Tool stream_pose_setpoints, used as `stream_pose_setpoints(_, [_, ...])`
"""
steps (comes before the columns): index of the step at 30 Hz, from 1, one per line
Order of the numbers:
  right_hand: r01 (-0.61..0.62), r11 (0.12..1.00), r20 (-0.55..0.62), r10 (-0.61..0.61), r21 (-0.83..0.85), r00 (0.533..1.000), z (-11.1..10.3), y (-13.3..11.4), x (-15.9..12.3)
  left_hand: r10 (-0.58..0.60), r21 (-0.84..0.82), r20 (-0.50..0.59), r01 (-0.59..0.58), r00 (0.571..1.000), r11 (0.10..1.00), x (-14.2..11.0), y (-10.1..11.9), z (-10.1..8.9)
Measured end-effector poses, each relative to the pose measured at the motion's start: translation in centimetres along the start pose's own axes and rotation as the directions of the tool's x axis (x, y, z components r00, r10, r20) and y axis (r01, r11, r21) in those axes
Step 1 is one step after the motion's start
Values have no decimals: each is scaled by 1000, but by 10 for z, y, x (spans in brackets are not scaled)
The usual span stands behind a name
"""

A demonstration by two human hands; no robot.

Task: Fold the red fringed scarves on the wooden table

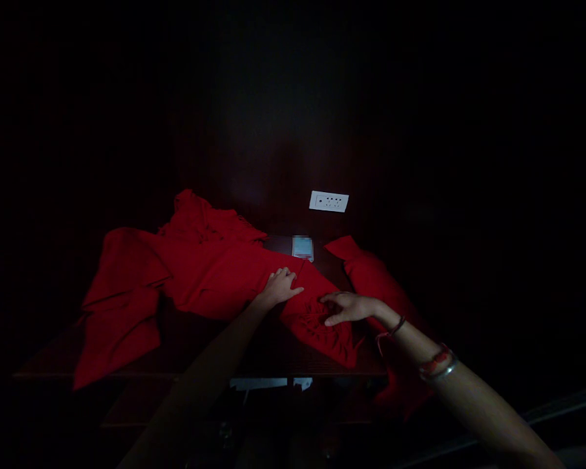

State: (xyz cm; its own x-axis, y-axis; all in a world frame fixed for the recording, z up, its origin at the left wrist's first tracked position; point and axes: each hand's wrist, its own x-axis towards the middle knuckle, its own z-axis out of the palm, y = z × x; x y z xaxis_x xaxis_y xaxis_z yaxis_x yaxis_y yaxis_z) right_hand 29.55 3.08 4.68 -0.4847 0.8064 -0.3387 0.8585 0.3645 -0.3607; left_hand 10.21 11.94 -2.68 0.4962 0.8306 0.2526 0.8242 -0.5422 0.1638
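A red cloth garment point(219, 273) lies spread and rumpled across the dark table, its right end gathered into small wrinkles. My left hand point(279, 286) rests palm down on the cloth's middle right, thumb stretched out to the side. Over the wrinkled end is my right hand point(346, 307), its thumb and fingers apart with nothing visible between them. Whether its fingertips touch the cloth is hard to tell in the dim light. Beside my right wrist, a second stretch of red cloth point(378, 280) runs down toward the table's front edge.
At the back of the dark table point(254, 352) lies a small pale rectangular card or packet point(303, 247). A white socket plate point(329, 201) is on the wall behind. Pale objects point(258, 383) show below the table's front edge. Deep shadow hides the surroundings.
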Motion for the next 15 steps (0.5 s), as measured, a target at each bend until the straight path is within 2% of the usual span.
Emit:
stream_pose_setpoints(3, [-97,994,-113,101,44,988,24,-16,1,12,27,0,-12,1000,1000,-1,0,4])
stream_pose_setpoints(5, [-107,990,-137,119,94,983,36,-29,2,-2,28,-13,3,1000,1000,1,-3,7])
stream_pose_setpoints(6, [-62,990,-103,76,129,992,40,-36,1,-12,24,-23,13,1000,1000,2,-5,8])
stream_pose_setpoints(8, [104,974,33,-113,201,993,41,-49,-4,-23,-5,-42,23,999,1000,4,-8,9])
stream_pose_setpoints(10, [268,928,153,-314,260,937,35,-57,-11,-23,-84,-62,18,998,996,6,-10,9])
stream_pose_setpoints(11, [308,912,167,-360,271,918,30,-58,-13,-22,-130,-73,12,997,991,6,-10,8])
stream_pose_setpoints(13, [290,922,71,-317,256,946,17,-49,-13,-22,-210,-96,1,995,978,8,-8,6])
stream_pose_setpoints(15, [168,964,-150,-139,206,979,6,-31,-5,-24,-258,-113,-6,993,966,10,-6,4])
